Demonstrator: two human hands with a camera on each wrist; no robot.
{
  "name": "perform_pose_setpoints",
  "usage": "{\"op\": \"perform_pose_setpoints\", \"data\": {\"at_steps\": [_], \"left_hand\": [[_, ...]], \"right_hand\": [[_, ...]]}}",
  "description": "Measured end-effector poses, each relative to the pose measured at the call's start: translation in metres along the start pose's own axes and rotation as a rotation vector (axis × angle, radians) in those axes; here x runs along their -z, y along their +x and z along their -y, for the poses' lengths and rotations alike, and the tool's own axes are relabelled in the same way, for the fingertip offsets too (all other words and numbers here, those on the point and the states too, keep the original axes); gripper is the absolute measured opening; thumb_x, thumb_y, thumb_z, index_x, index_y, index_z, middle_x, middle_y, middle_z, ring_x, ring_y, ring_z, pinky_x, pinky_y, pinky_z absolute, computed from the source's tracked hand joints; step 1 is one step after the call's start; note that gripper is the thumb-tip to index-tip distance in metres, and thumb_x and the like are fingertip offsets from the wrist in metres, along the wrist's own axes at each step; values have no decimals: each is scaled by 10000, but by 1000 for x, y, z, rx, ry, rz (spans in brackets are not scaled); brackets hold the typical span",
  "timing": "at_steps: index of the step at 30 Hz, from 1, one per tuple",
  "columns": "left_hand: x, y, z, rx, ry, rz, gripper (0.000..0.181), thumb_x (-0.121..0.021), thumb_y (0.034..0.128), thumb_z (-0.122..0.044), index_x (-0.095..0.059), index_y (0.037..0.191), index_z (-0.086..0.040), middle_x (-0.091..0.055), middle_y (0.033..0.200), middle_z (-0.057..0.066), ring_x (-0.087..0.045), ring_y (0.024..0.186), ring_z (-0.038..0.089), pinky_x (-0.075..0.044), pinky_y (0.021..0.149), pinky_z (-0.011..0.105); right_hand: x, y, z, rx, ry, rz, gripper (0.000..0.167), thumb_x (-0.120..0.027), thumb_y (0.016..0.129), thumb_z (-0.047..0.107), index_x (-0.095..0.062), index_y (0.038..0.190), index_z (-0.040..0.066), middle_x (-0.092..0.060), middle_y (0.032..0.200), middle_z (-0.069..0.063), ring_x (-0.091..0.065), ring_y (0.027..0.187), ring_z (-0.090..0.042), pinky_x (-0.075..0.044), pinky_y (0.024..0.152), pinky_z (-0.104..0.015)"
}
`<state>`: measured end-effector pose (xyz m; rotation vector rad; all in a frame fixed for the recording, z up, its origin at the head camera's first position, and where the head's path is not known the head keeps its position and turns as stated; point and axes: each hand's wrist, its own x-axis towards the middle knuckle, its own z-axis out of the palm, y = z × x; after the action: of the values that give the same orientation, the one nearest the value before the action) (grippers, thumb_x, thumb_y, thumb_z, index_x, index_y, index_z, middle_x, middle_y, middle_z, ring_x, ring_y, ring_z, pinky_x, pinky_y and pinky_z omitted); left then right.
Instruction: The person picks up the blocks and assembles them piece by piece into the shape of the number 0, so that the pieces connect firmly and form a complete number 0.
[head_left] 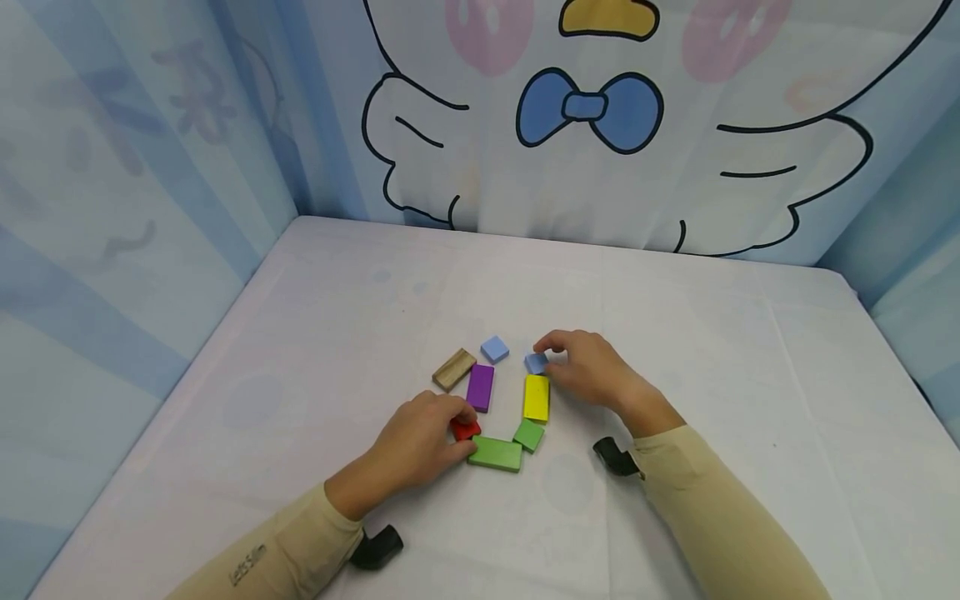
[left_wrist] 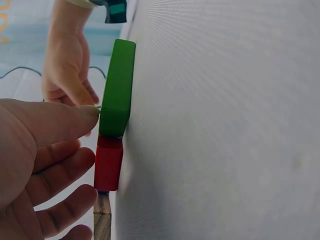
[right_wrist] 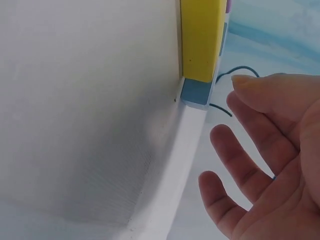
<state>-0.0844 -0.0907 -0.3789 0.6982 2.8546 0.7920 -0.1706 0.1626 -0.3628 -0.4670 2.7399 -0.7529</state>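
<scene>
In the head view my left hand [head_left: 423, 437] lies at the near left of a ring of small blocks. Its thumb tip touches the end of the long green block [left_wrist: 117, 90]; the other fingers are loosely bent beside the red block [left_wrist: 108, 164]. My right hand [head_left: 592, 367] is at the far right of the ring, its fingers around the blue block [head_left: 536, 363] without visibly pinching it. In the right wrist view those fingers stand apart from it. The yellow block [head_left: 536, 398] adjoins that blue block, and the small green block [head_left: 528, 435] links yellow to long green.
A purple block [head_left: 480, 388] stands on the left of the ring, with a wooden block [head_left: 453, 370] beside it. A second blue block [head_left: 494, 349] is at the far side. The white-covered table [head_left: 712, 333] meets a printed curtain [head_left: 480, 167] behind.
</scene>
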Motion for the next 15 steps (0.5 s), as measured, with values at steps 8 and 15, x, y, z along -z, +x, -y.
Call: {"op": "perform_pose_setpoints", "data": {"at_steps": [8, 15], "left_hand": [[0, 0, -1, 11, 3, 12, 229, -840, 822, -188, -707, 993, -113, -633, 870, -40, -546, 835, 167, -464, 708, 323], [1, 0, -1, 11, 5, 13, 229, -840, 823, -189, -706, 993, -114, -630, 869, -43, -548, 837, 167, -460, 708, 327]], "right_hand": [[-2, -12, 1, 47, 15, 11, 321, -660, 937, 147, -651, 1247, 68, -640, 1245, -133, -548, 1192, -365, -409, 1026, -544], [-7, -24, 2, 106, 26, -5, 348, -713, 905, 184, -654, 1221, 51, -657, 1211, -77, -560, 1160, -332, -417, 1014, -531]]}}
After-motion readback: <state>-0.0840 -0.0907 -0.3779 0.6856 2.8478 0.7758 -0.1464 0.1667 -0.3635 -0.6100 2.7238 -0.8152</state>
